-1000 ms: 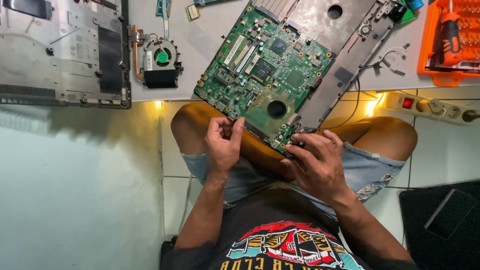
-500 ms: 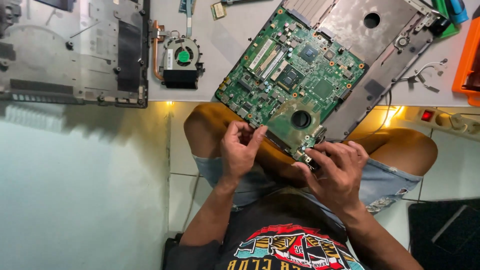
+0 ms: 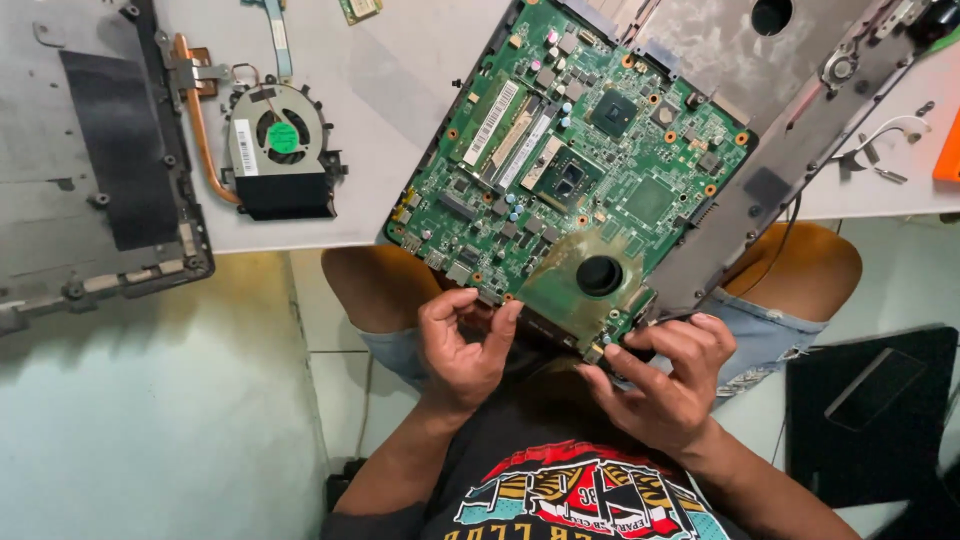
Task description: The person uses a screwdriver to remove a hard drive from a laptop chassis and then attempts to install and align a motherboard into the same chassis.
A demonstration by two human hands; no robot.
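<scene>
You are holding a green laptop motherboard [image 3: 570, 180] that is still sitting in its grey chassis tray [image 3: 790, 150]; the assembly is lying tilted across the near edge of the tabletop [image 3: 370, 110], with its lower corner overhanging the edge above your lap. Your left hand [image 3: 462, 345] is pinching the board's near edge, thumb and fingertips pressing together on the connectors there. Your right hand [image 3: 662, 375] is gripping the overhanging lower corner, fingers curling over the dark edge of the tray and thumb lying underneath; the fingers are pressing close, not spreading. Whether that hand is clamping the board, the tray or both, you cannot tell from this view.

On the board, a round cut-out [image 3: 599, 275] is sitting near the corner you are holding, with a discoloured patch around it, and a memory module [image 3: 505, 125] is lying towards the far left of the board.

On the left part of the tabletop, a cooling fan with a copper heat pipe [image 3: 270, 150] is lying well apart from the board. Beyond it, a grey laptop base cover [image 3: 90, 170] is resting at the left end, overhanging the near edge. Loose small metal parts [image 3: 885, 150] are lying near the right end, beside an orange item [image 3: 950, 150] that is cropped by the frame.
</scene>
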